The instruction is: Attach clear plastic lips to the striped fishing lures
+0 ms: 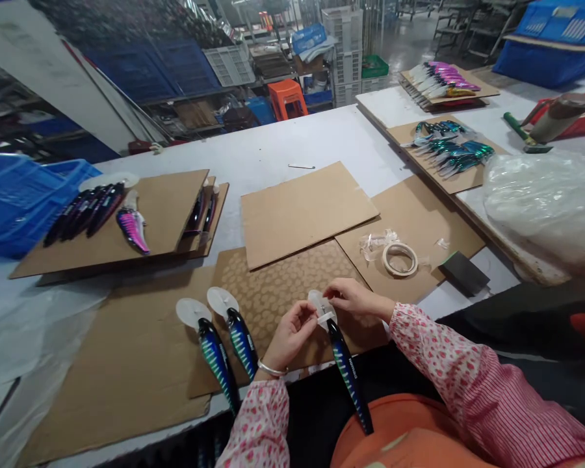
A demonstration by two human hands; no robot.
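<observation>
The left hand (288, 335) has thumb and fingers pinched narrow at the left edge of the clear round lip of a black-and-blue lure (344, 361); the right hand (355, 298) has its fingers bent at the lip's right side, and whether they grip or only touch it I cannot tell. The lure slants with its tail toward the near side, over something orange (409, 422).

Across the table, at the left, are blue crates (19, 201), then stacked cardboard bearing dark lures (88, 211) and one pink-and-purple lure (134, 229). Nearer, two striped blue lures (218, 356) lie side by side, left of the left hand. Beyond the hands is a plain cardboard sheet (307, 214). To the right are a tape roll (400, 274) and a dark block (465, 273); farther right, green-blue lures (455, 155) lie on cardboard, pink-and-white lures (443, 79) beyond them, and a plastic bag (541, 201) nearer.
</observation>
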